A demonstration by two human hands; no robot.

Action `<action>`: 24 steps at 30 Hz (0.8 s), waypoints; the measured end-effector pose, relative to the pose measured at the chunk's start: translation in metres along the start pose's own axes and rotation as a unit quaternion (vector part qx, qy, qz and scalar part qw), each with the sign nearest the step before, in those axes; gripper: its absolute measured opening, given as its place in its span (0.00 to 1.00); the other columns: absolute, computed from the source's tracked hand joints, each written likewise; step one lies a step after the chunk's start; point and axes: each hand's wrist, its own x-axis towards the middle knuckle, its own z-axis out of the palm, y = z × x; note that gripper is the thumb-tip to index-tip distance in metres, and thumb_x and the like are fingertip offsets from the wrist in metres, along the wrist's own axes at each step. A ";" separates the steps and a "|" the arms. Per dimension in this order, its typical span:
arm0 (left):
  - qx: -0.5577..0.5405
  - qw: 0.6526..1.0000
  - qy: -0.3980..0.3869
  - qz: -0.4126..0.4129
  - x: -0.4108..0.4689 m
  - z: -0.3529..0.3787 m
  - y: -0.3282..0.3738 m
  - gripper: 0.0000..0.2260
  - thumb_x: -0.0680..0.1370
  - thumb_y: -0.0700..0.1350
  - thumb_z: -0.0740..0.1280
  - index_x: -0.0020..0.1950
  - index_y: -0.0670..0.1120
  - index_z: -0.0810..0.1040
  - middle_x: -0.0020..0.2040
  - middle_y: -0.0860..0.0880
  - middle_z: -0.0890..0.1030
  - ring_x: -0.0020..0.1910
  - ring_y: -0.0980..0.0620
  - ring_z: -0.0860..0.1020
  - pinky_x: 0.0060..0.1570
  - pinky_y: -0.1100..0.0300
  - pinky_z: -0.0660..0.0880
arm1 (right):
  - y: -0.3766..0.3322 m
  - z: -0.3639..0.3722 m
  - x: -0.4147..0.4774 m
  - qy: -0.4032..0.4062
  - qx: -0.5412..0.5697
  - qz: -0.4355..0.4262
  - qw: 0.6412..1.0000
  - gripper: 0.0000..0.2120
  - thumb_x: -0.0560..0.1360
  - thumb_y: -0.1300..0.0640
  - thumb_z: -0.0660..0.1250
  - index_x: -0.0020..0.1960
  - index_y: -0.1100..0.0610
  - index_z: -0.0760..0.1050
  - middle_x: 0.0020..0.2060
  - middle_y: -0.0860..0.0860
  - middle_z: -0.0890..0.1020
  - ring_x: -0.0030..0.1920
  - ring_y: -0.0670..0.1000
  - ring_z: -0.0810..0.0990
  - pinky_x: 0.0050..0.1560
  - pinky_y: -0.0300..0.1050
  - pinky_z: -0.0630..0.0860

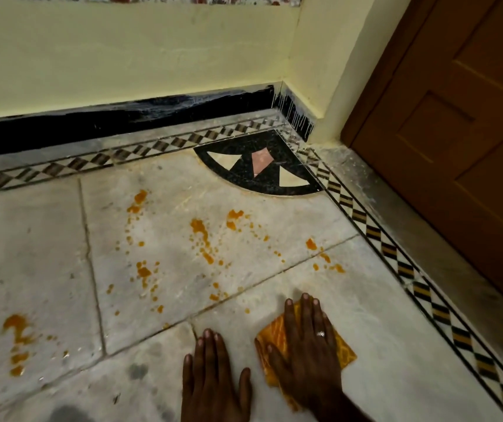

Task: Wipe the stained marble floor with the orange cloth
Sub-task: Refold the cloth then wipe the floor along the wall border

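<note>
Pale yellow wall [122, 56], upper frame; black skirting [122, 118] beneath; brown panelled door [463, 123], upper right; grey marble floor [390, 324]; checkered inlay border [92, 161]; black quarter-circle corner inlay [244, 147], centre.

Dim room, bright wall [122, 56], bendy edges.
The wall is the brightest part, so the light maybe comes from above. The marble floor [381, 330] looks grey and dull. The black skirting [122, 120] has white shiny streaks. The brown door [457, 147] is dark. A dark shadow [64, 414] sits on the floor at the bottom left. Straight lines curve near the edges. The checked border [459, 336] goes smeary low on the right, and the left hand [213, 382] and right hand [305, 345] look a bit fuzzy.
</note>
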 end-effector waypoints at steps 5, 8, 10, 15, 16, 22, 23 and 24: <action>0.004 1.000 0.004 -0.002 -0.003 0.000 0.000 0.35 0.80 0.62 0.50 0.72 0.37 0.73 0.73 0.38 0.72 0.73 0.41 0.68 0.69 0.41 0.65 | 0.005 0.004 0.002 -0.037 0.006 -0.029 0.999 0.41 0.77 0.33 0.57 0.81 0.56 0.56 0.80 0.61 0.56 0.80 0.64 0.55 0.75 0.63 0.61; 0.005 1.000 0.008 0.009 -0.006 -0.002 0.000 0.34 0.77 0.61 0.58 0.74 0.37 0.71 0.75 0.38 0.71 0.72 0.40 0.72 0.69 0.40 0.67 | 0.010 0.000 0.003 -0.073 0.000 -0.073 0.995 0.41 0.77 0.32 0.55 0.81 0.55 0.57 0.81 0.61 0.54 0.80 0.64 0.55 0.75 0.62 0.56; 0.003 1.000 0.010 0.015 -0.006 -0.004 0.001 0.35 0.77 0.60 0.60 0.75 0.37 0.70 0.75 0.38 0.70 0.73 0.39 0.71 0.70 0.40 0.67 | 0.001 -0.003 0.006 -0.076 0.008 -0.019 0.997 0.38 0.79 0.31 0.50 0.79 0.55 0.63 0.79 0.63 0.59 0.79 0.65 0.58 0.76 0.64 0.55; 0.008 1.000 0.001 0.015 -0.006 -0.008 0.000 0.34 0.78 0.60 0.58 0.77 0.38 0.67 0.77 0.38 0.68 0.75 0.40 0.69 0.72 0.41 0.65 | -0.049 -0.001 0.015 -0.051 0.068 0.200 0.976 0.38 0.80 0.38 0.53 0.79 0.64 0.58 0.76 0.69 0.63 0.77 0.68 0.61 0.76 0.65 0.59; 0.011 1.000 -0.002 0.016 -0.006 -0.007 -0.001 0.34 0.79 0.60 0.57 0.77 0.38 0.66 0.77 0.39 0.67 0.75 0.41 0.68 0.72 0.41 0.65 | -0.051 0.001 0.016 -0.053 0.060 0.179 0.981 0.39 0.79 0.39 0.55 0.80 0.66 0.56 0.77 0.69 0.61 0.78 0.67 0.59 0.76 0.65 0.58; 0.016 0.998 -0.024 -0.049 0.021 0.001 0.024 0.31 0.83 0.57 0.49 0.78 0.35 0.63 0.77 0.36 0.65 0.75 0.36 0.68 0.73 0.41 0.63 | -0.015 0.013 0.056 -0.062 0.041 -0.058 0.996 0.39 0.79 0.40 0.56 0.81 0.64 0.53 0.79 0.62 0.59 0.80 0.61 0.57 0.77 0.60 0.58; 0.016 0.998 -0.018 -0.053 0.025 0.004 0.028 0.31 0.82 0.56 0.52 0.77 0.35 0.63 0.77 0.35 0.66 0.75 0.36 0.68 0.73 0.40 0.63 | -0.008 0.015 0.070 -0.063 0.041 -0.088 0.993 0.38 0.80 0.39 0.55 0.81 0.61 0.53 0.80 0.61 0.58 0.80 0.59 0.56 0.78 0.59 0.57; 0.017 0.998 -0.011 -0.054 0.026 0.005 0.029 0.31 0.82 0.56 0.53 0.77 0.35 0.64 0.77 0.35 0.66 0.75 0.37 0.68 0.73 0.40 0.63 | -0.002 0.017 0.084 -0.065 0.036 -0.112 0.991 0.37 0.81 0.38 0.54 0.82 0.58 0.52 0.80 0.60 0.57 0.81 0.58 0.55 0.78 0.59 0.56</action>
